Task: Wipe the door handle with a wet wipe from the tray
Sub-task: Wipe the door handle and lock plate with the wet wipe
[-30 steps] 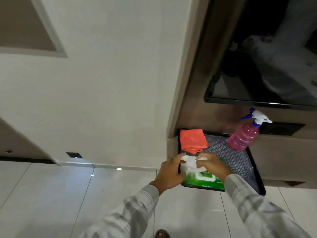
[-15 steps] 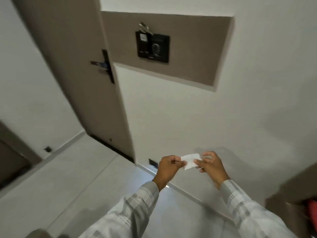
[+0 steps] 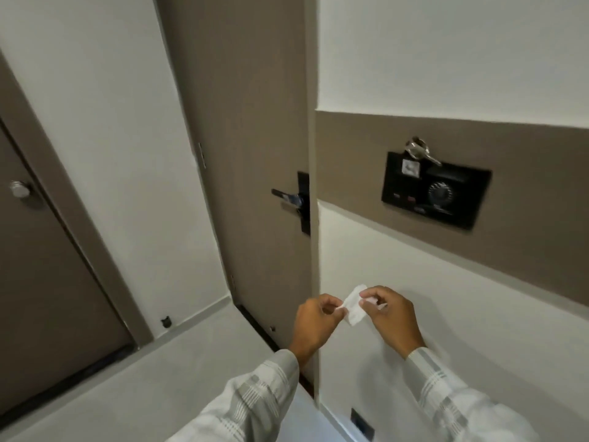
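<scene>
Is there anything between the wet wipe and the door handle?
No object: in the head view, only bare door edge and wall separate the wet wipe, held by both hands, from the door handle above.

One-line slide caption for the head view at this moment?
Both hands, left hand and right hand, hold a wet wipe below the door handle, not yet touching it.

Both hands pinch a small white wet wipe (image 3: 353,305) between them, the left hand (image 3: 314,323) on its lower left edge, the right hand (image 3: 393,314) on its upper right. The door handle (image 3: 288,196) sits well above the wipe, on a brown door (image 3: 248,122). Right of the handle, a black wall panel (image 3: 435,189) carries keys (image 3: 419,151).
</scene>
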